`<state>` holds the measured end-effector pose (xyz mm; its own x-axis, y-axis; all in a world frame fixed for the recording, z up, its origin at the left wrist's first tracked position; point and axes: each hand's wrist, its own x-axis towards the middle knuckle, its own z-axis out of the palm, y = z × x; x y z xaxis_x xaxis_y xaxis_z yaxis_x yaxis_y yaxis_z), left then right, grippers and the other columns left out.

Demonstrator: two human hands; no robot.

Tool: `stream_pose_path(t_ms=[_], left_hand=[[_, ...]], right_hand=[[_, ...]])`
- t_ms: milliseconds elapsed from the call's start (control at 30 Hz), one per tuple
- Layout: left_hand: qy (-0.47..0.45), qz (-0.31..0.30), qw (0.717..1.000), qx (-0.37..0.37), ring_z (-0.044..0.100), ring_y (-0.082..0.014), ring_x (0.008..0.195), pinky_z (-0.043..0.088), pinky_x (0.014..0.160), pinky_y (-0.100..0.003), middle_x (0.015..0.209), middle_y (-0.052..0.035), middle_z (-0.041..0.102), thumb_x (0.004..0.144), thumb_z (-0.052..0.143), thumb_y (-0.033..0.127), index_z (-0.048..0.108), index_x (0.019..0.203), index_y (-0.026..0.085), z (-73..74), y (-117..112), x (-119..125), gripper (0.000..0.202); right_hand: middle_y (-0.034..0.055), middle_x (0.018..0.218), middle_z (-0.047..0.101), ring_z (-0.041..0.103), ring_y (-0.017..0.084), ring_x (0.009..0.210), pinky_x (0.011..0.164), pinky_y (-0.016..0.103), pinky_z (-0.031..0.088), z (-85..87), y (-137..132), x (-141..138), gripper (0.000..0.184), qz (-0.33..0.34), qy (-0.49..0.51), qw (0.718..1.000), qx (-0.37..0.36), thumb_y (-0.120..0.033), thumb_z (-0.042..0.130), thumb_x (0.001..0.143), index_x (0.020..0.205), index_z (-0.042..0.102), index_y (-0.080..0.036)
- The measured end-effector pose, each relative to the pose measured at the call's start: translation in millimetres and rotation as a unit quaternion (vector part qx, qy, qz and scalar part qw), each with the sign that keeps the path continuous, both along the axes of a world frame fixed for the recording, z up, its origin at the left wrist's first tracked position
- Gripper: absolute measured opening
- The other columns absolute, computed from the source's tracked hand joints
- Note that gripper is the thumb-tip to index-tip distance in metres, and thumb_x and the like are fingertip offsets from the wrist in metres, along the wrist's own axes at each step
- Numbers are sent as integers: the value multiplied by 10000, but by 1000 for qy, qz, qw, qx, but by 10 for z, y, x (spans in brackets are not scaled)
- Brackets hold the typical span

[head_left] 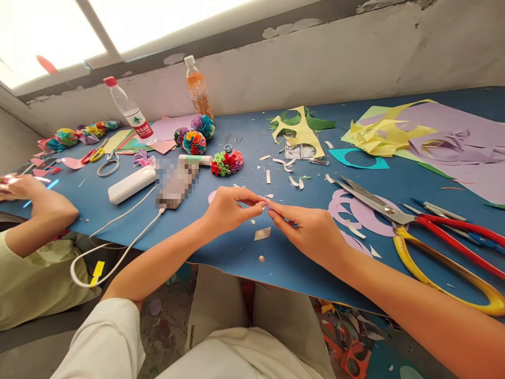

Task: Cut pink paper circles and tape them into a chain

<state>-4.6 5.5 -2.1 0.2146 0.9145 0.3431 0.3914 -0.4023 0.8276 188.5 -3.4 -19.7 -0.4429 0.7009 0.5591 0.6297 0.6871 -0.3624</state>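
Over the bench, left hand and right hand are pinching one paper scrap, grip closed, gentle pressure advisable.

Blue table against a peeling grey wall under a bright window.

The wide blue table top was seen as matt and faintly grainy. The small pale slip was taken for thin matt paper, as were the flat lilac rings. Polished metal blades and glossy red and yellow plastic handles were shown by the large scissors. The white oblong power bank was finished in smooth plastic.
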Motion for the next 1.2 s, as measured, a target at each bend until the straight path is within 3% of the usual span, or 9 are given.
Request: stream_pose_path(t_ms=[300,400,500,633,767,933,1100,1200], left_hand=[[55,38,992,107,606,-67,536,511,518,-152,692,-3,711,782,647,209,726,743,155,-32,-19,10,104],[44,26,994,99,617,-79,574,511,522,-149,679,-5,704,774,641,218,714,730,152,-32,-9,16,108],[32,25,997,58,629,-93,610,491,526,-155,647,3,693,759,647,238,681,683,155,-32,6,24,118],[23,52,998,12,615,-86,592,469,537,-170,652,13,683,751,645,256,650,666,159,-4,27,9,129],[22,79,995,54,596,-84,593,448,516,-163,667,10,672,745,624,208,638,690,158,52,52,-41,75],[104,105,983,105,576,-90,624,431,547,-186,738,-7,683,835,558,237,645,763,163,90,67,-87,136],[137,98,980,103,557,-85,598,435,559,-186,670,11,663,828,581,216,639,739,162,70,69,-94,119],[99,74,988,97,617,-85,672,493,605,-163,761,6,707,777,583,125,660,820,159,56,61,-85,94]], right_hand=[[48,953,764,711,158,611,515,247,466,9,-13,-30,325,-1,-3,1000,17,-258,476,958,1168,716,-192],[47,916,771,699,162,590,510,251,462,30,-14,-35,315,-7,11,1000,-21,-258,496,941,1146,730,-209],[31,837,777,694,164,601,522,251,475,80,-21,-41,298,-8,53,993,-104,-279,515,923,1102,749,-229],[14,688,743,677,160,589,491,241,479,161,-15,-41,267,-25,155,959,-235,-339,548,895,1004,763,-221],[31,745,738,696,170,629,485,240,506,206,35,-40,237,-28,270,909,-317,-414,620,846,893,747,-220],[41,782,737,704,179,632,489,247,524,182,113,-50,299,-31,346,861,-371,-476,721,754,887,740,-209],[39,806,744,713,177,684,539,242,541,164,120,-48,307,-25,358,846,-394,-461,741,730,895,737,-202],[28,794,744,709,163,678,550,235,543,179,99,-50,254,-18,363,845,-392,-414,727,754,900,732,-206]])
